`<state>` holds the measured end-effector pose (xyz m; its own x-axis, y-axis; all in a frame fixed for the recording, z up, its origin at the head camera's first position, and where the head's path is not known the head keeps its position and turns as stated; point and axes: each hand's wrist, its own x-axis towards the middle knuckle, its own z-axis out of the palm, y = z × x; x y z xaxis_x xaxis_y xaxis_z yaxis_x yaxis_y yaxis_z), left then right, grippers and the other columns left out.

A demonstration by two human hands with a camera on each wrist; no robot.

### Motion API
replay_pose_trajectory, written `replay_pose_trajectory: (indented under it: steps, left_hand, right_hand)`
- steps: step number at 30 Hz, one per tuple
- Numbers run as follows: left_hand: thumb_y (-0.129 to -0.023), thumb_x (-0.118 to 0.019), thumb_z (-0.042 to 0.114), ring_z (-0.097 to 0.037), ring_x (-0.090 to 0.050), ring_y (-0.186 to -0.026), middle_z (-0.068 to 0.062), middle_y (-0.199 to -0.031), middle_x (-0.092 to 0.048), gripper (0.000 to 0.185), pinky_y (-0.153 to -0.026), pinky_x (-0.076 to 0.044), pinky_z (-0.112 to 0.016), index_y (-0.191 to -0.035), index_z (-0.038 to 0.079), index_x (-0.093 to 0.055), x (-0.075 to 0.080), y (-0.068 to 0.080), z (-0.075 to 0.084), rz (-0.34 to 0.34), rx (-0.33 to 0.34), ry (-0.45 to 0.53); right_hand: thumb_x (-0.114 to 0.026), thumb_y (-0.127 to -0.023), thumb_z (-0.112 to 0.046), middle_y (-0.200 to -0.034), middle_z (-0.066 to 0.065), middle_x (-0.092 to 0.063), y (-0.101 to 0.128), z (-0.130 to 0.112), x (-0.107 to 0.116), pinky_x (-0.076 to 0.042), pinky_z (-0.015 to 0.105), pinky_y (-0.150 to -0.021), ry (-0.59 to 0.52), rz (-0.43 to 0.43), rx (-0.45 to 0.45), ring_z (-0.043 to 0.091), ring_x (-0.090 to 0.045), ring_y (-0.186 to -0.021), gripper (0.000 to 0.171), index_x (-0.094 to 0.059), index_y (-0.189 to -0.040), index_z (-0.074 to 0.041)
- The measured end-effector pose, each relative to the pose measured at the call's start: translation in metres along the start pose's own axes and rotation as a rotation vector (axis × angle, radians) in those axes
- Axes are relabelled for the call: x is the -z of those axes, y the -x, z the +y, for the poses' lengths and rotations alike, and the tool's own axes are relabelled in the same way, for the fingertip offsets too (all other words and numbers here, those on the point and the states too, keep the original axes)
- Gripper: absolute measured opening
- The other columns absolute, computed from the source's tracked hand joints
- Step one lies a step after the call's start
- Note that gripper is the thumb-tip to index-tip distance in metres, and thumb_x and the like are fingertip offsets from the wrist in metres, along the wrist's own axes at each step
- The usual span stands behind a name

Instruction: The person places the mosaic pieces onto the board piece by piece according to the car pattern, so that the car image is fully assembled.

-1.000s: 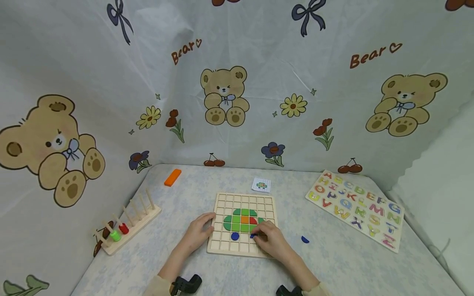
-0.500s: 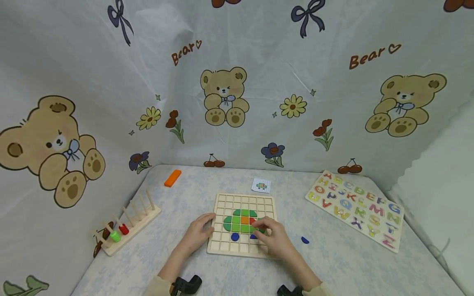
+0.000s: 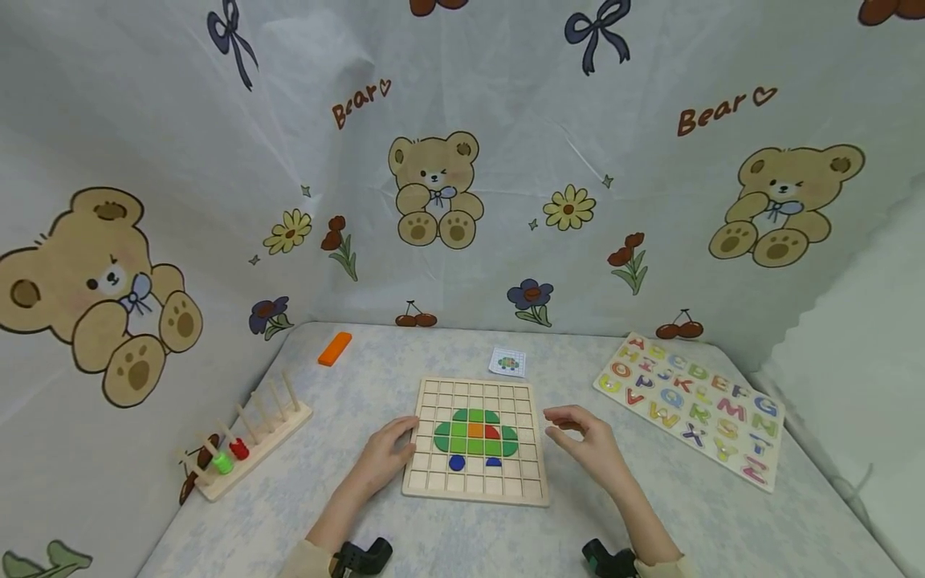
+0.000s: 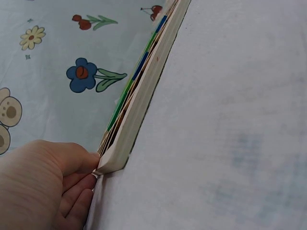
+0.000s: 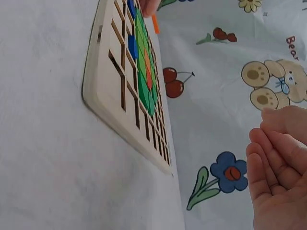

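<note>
A wooden grid board (image 3: pixel 433 482) lies on the table with green, orange and red tiles in a turtle-like shape. Below them sit a blue round piece (image 3: pixel 457 463) and a blue half-round piece (image 3: pixel 494 462). My left hand (image 3: pixel 383 453) touches the board's left edge with thumb and fingertips, also seen in the left wrist view. Right of the board, above the table, my right hand (image 3: pixel 588 445) holds nothing; its fingers are relaxed, with the thumb apart from the index finger in the head view.
A small pattern card (image 3: pixel 508 362) lies behind the board. An alphabet board (image 3: pixel 694 405) is at the right. On the left stand a peg rack (image 3: pixel 253 449) with green and red beads and, farther back, an orange block (image 3: pixel 335 349). A bear-print cloth (image 3: pixel 499 104) hangs behind.
My right hand has left the blue half-round piece on the board and moved right, off the board. It now covers where a loose blue half-round piece lay. The left hand stays.
</note>
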<state>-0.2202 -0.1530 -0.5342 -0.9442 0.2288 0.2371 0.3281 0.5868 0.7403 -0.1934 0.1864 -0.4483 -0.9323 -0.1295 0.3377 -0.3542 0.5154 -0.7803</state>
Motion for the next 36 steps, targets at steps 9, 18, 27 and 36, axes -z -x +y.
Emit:
replay_pose_trajectory:
  steps: [9,18,27,36]
  left_hand:
    - [-0.09,-0.061,0.005,-0.031,-0.044,-0.126,-0.017,-0.134,-0.05,0.044,-0.104,-0.035,-0.045,-0.132,-0.002,-0.053,0.0,-0.002,-0.002,0.005,-0.008,-0.001]
    - [-0.09,-0.062,0.007,-0.031,-0.044,-0.126,-0.015,-0.134,-0.05,0.044,-0.104,-0.035,-0.047,-0.132,0.0,-0.053,0.001,-0.003,-0.006,0.004,-0.012,-0.024]
    - [-0.089,-0.062,0.005,-0.031,-0.044,-0.126,-0.015,-0.134,-0.051,0.043,-0.104,-0.035,-0.046,-0.131,-0.001,-0.054,0.0,-0.002,-0.002,0.011,-0.004,0.0]
    - [-0.088,-0.063,0.003,-0.031,-0.044,-0.126,-0.014,-0.134,-0.051,0.043,-0.105,-0.035,-0.045,-0.13,0.0,-0.055,-0.001,-0.001,0.0,0.014,0.017,0.012]
  right_hand:
    - [-0.068,-0.088,-0.017,-0.109,0.003,-0.065,0.012,0.053,0.038,-0.05,0.022,-0.082,0.124,0.079,-0.062,0.012,-0.059,-0.094,0.026,-0.066,-0.112,-0.008]
    - [-0.068,-0.088,-0.019,-0.107,0.004,-0.066,0.024,0.072,0.052,-0.049,0.017,-0.078,0.189,0.071,-0.11,0.01,-0.059,-0.092,0.026,-0.066,-0.111,-0.007]
    - [-0.072,-0.085,-0.018,-0.108,0.008,-0.065,0.032,0.083,0.046,-0.051,0.027,-0.081,0.201,0.019,-0.193,0.023,-0.06,-0.096,0.033,-0.064,-0.114,-0.003]
    - [-0.076,-0.081,-0.016,-0.098,-0.001,-0.064,0.036,0.087,0.034,-0.052,0.028,-0.079,0.196,-0.092,-0.285,0.015,-0.059,-0.09,0.028,-0.067,-0.106,-0.008]
